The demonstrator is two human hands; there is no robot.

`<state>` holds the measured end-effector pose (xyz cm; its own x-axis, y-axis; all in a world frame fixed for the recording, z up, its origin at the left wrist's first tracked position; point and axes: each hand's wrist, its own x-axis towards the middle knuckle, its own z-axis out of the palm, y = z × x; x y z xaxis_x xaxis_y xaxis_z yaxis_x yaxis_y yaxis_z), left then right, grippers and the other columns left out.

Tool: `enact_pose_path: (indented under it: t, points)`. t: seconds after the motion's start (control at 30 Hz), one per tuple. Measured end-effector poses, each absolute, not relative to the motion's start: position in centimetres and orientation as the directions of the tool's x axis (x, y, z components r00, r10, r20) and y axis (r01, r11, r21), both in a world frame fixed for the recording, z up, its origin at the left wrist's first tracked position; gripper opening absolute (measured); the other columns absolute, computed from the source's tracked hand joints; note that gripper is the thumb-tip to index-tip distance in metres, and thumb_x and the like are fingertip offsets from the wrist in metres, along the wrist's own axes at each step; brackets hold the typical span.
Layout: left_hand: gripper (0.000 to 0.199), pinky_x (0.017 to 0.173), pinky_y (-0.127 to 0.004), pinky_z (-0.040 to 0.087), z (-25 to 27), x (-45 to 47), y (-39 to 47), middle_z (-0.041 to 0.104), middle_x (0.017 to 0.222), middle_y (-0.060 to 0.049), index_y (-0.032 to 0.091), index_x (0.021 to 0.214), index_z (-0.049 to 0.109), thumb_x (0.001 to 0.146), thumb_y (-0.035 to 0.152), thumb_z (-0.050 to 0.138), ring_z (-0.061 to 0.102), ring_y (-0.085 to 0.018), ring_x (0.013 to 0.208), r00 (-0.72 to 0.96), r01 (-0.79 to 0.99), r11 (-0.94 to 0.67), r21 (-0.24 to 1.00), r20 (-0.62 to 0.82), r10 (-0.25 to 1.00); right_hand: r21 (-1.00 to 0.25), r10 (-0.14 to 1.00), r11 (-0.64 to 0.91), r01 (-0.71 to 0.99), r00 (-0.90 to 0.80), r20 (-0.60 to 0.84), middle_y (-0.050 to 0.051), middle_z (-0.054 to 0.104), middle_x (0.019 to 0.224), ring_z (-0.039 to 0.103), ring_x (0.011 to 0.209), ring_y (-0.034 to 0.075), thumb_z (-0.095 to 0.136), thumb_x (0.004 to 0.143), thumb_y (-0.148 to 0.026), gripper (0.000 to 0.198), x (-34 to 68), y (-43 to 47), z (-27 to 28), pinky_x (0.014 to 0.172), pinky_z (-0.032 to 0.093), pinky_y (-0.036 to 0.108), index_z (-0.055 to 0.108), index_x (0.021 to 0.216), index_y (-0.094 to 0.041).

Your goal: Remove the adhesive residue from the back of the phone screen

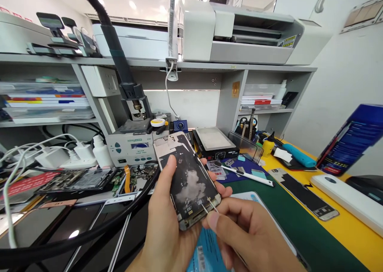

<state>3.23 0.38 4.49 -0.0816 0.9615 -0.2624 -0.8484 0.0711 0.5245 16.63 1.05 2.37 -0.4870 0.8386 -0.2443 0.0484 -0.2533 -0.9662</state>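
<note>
My left hand (163, 200) is wrapped round a phone screen assembly (187, 172), its thumb along the left edge and its fingers curled behind to the right edge. The back faces me, black with a pale grey patch and bare metal at the upper end. My right hand (242, 228) pinches a pair of tweezers (213, 206) between thumb and forefinger. Their two slim tips lie at the lower end of the assembly, by small connectors. Whether the tips hold anything is too small to tell. A blue packet (206, 254) lies below my hands.
A thick black hose (128, 220) crosses over several phones at the left. Behind stand a hot air station (131, 148) and a heating plate (215, 142). A white brush (245, 173) and a phone part (305, 194) lie to the right, near a blue can (350, 144).
</note>
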Motion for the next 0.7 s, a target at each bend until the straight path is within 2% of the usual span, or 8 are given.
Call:
enact_pose_path:
  t: [0.17, 0.37, 0.5, 0.7]
  points:
    - [0.052, 0.075, -0.047, 0.071, 4.3, 3.12, 1.07, 0.079, 0.082, -0.016, 0.007, 0.108, 0.077, 0.105, 0.055, 0.058, 0.079, -0.029, 0.066, -0.113, -0.87, 0.104, 0.483, -0.4, 0.909, -0.941, 0.819, -0.338, 0.01, -0.489, -0.299, -0.008, 0.055, 0.047, 0.029, 0.029, 0.002, 0.081, 0.083, -0.061, 0.047, 16.51, 1.61, 2.18, 0.035, 0.018, 0.02, 0.059, 0.07, -0.021]
    - [0.05, 0.072, -0.048, 0.071, 3.87, 3.02, 1.43, 0.08, 0.088, -0.019, 0.007, 0.109, 0.076, 0.106, 0.053, 0.058, 0.082, -0.033, 0.074, -0.125, -0.868, 0.114, 0.484, -0.434, 0.892, -0.927, 0.805, -0.375, -0.002, -0.496, -0.325, -0.008, 0.057, 0.047, 0.028, 0.028, 0.002, 0.078, 0.084, -0.056, 0.042, 16.38, 1.75, 2.15, 0.035, 0.019, 0.021, 0.059, 0.071, -0.021]
    - [0.047, 0.072, -0.049, 0.072, 3.66, 3.03, 1.44, 0.081, 0.087, -0.018, 0.008, 0.102, 0.077, 0.106, 0.052, 0.059, 0.083, -0.032, 0.074, -0.121, -0.886, 0.114, 0.449, -0.462, 0.879, -0.925, 0.803, -0.38, 0.001, -0.495, -0.331, -0.007, 0.058, 0.047, 0.028, 0.028, 0.002, 0.077, 0.085, -0.056, 0.041, 16.49, 1.63, 2.25, 0.036, 0.02, 0.02, 0.058, 0.072, -0.021]
    - [0.051, 0.067, -0.046, 0.071, 3.66, 2.86, 1.5, 0.081, 0.087, -0.019, 0.007, 0.106, 0.076, 0.109, 0.051, 0.053, 0.083, -0.032, 0.074, -0.099, -0.891, 0.128, 0.436, -0.462, 0.881, -0.928, 0.798, -0.372, 0.012, -0.506, -0.326, -0.006, 0.06, 0.047, 0.028, 0.027, 0.002, 0.074, 0.085, -0.059, 0.044, 16.53, 1.62, 2.28, 0.032, 0.018, 0.018, 0.056, 0.072, -0.022]
